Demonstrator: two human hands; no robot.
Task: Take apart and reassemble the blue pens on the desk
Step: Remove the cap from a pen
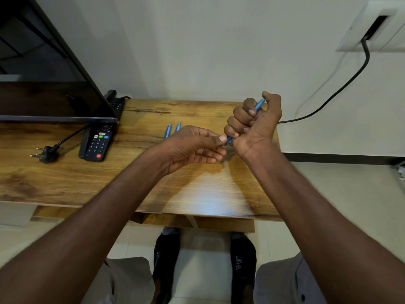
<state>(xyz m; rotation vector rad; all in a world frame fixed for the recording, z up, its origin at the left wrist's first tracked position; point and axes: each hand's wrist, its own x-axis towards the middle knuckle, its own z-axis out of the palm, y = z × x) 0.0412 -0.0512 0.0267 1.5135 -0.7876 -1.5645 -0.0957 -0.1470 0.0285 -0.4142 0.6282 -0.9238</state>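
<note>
While the right hand (254, 123) fists one blue pen (259, 104), the left hand (197, 145) pinches its tip — two pens (173, 130) lie apart.

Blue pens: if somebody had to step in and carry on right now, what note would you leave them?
Right hand: fist wrapped round one blue pen, held upright above the desk.
Left hand: thumb and fingers pinch at that pen's lower end; the small part there is too hidden to name.
Two more blue pens lie side by side on the desk just behind the left hand, partly covered by it.
Done: cannot tell from this view.
Left: finish the held pen, then check the two lying ones.
</note>
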